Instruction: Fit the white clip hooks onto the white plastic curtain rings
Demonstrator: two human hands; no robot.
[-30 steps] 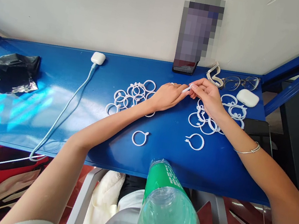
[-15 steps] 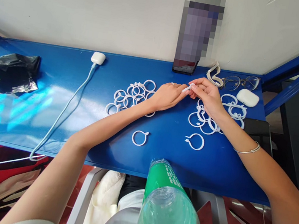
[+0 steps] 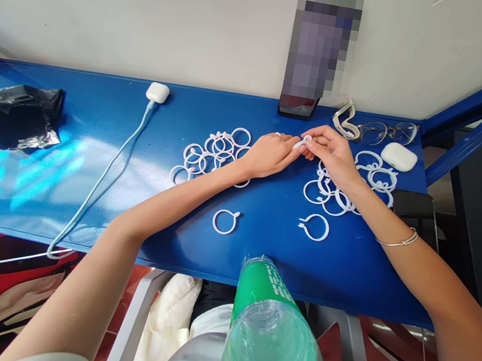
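Note:
Between the fingertips of my two hands is a white plastic ring [image 3: 302, 142], seen nearly edge-on and partly covered by fingers. My left hand [image 3: 268, 154] is closed on its left side, back of the hand up. Thumb and fingers of my right hand [image 3: 330, 153] pinch its other end. Left of my hands lies a pile of white rings [image 3: 211, 149], overlapping, with small tabs on them. More white rings [image 3: 335, 200], some with open gaps, lie under and around my right wrist. A single closed ring [image 3: 225, 222] and a single open ring [image 3: 317, 227] lie nearer the front.
A green-labelled plastic bottle [image 3: 272, 348] stands close in front of me. On the blue table [image 3: 124, 209] are a black plastic bag [image 3: 14, 115], a cabled white charging case [image 3: 157, 92], another white case [image 3: 398, 157], glasses [image 3: 374, 133] and a dark phone [image 3: 418, 213]. A phone [image 3: 297, 106] leans on the wall.
Both hands stay almost in place with the ring between them; the right fingers shift very slightly. The loose rings have not moved.

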